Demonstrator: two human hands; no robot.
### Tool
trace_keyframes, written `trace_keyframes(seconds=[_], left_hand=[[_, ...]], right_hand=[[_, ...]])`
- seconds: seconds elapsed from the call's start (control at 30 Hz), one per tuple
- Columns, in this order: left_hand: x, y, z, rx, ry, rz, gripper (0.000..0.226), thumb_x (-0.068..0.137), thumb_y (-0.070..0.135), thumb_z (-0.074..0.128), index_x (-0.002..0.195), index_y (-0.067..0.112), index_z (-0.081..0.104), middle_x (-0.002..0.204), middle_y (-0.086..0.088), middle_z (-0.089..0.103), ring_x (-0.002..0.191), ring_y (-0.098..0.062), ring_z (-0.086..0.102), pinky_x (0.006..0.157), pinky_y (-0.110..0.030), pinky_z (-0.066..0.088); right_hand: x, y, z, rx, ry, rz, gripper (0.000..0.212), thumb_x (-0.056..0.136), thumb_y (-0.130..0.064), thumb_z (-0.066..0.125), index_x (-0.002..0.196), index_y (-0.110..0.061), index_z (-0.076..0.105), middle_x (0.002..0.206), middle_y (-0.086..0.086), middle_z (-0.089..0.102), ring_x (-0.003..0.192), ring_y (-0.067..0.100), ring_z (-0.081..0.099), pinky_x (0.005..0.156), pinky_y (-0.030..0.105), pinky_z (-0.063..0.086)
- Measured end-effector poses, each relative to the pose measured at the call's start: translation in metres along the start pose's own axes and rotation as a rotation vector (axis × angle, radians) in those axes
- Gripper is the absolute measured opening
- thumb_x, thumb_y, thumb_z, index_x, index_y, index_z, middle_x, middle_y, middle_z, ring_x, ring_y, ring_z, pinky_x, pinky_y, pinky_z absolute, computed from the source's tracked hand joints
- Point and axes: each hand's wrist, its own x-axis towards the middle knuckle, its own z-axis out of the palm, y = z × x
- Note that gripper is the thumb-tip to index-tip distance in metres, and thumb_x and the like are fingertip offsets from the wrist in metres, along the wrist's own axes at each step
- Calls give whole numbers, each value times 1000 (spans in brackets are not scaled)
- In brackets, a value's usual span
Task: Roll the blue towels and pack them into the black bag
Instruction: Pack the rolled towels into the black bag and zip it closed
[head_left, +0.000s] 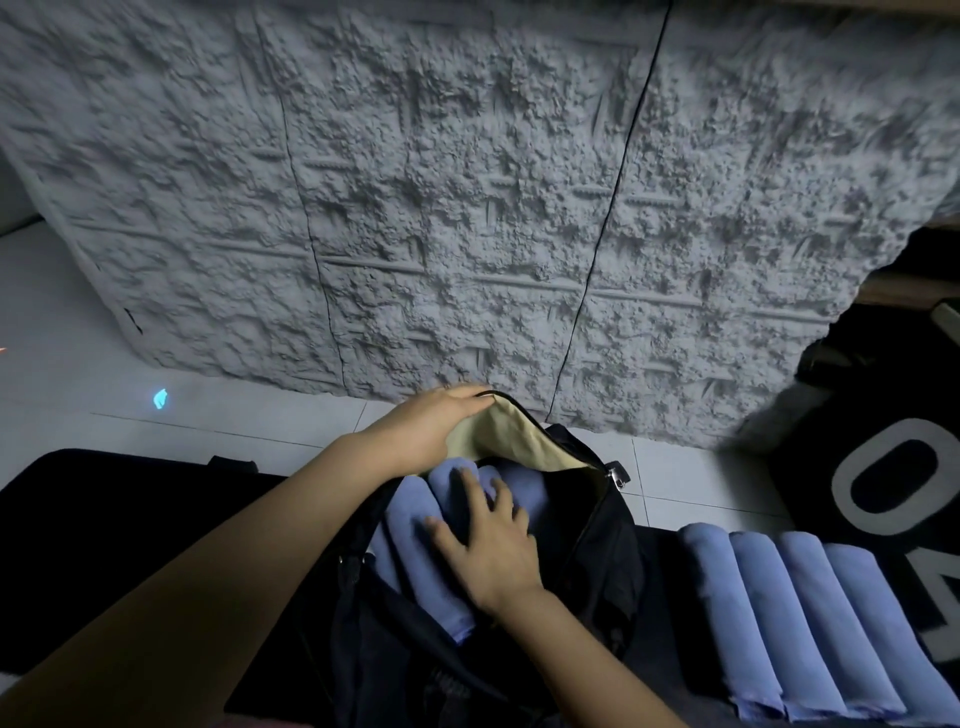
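Grey textured wall panel rises close behind the black bag, closing off the far side. Left hand grips the bag's beige-lined flap, fingers curled over its edge. Right hand lies flat on the blue towels packed inside, fingers spread wide. Four more rolled towels lie side by side right of the bag, near ends cut off by the frame. Bag's lower interior is too dark to read. Black mat at left, open white tile floor beyond.

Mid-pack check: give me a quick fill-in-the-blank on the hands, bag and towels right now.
The left hand holds open the rim of the ___ bag.
The right hand presses flat on the packed towels, lying ___ the bag.
___ loose rolled towels lie at the bag's right.
Missing: black; inside; four.
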Motion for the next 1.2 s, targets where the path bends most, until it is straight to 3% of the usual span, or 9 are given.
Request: trace_keyframes(seconds=[0.33,0.47,0.53,0.63,0.7,0.77,0.87,1.07,1.2], left_hand=[[-5,5,0,32,-37,-31,92,72,-25,32,148,26,24,157,12,14,139,-19,25,104,-37,37],[-10,24,-3,123,-45,-42,86,74,-21,37,148,22,26,157,9,12,138,-22,24,105,-38,35],[-20,37,-1,230,72,-29,76,74,-16,44,142,19,36,155,5,17,136,-23,23,107,-37,32],[-36,49,20,307,348,151,45,61,-6,63,100,15,64,119,-3,55,110,-22,47,91,-30,39],[-45,57,42,353,212,141,25,66,6,66,88,18,63,101,-1,58,97,-21,55,82,-33,44],[-54,66,70,306,-87,-28,27,88,26,53,114,16,55,121,-3,53,114,-23,48,92,-35,40],[-67,77,95,281,-295,-75,57,92,53,39,142,25,33,147,3,34,135,-29,23,108,-43,23],[-73,74,90,365,-413,-59,44,88,56,44,123,31,52,126,3,44,125,-27,24,89,-41,36],[-69,77,88,320,-431,-108,47,89,62,38,122,34,54,127,5,44,127,-26,21,92,-41,35]], right_hand=[[3,-4,26,-327,60,-77,73,85,-59,16,151,-29,5,151,18,26,118,40,44,89,49,41],[4,-1,13,-233,-197,-97,97,71,-83,2,151,-29,-5,158,13,2,137,37,22,105,49,26],[-1,2,-8,-225,-199,-132,106,65,-86,-4,151,-25,4,158,12,9,139,34,21,111,49,20],[-13,27,-30,-495,48,-329,72,78,-38,8,128,-15,54,125,10,59,118,30,52,113,47,22],[-22,51,-39,-675,192,-419,47,71,-23,27,81,-19,73,75,1,69,79,22,67,108,42,29],[-30,72,-42,-754,200,-458,37,68,-22,33,61,-22,70,55,-5,60,64,17,64,104,42,28],[-35,90,-39,-791,179,-504,34,70,-29,37,57,-22,68,48,-6,55,59,15,62,110,43,18],[-42,101,-47,-743,289,-503,31,63,-19,32,44,-21,57,37,-4,45,43,15,52,114,43,8],[-44,109,-46,-583,288,-572,26,66,-20,38,66,-26,64,58,-9,55,64,12,59,115,41,10]])
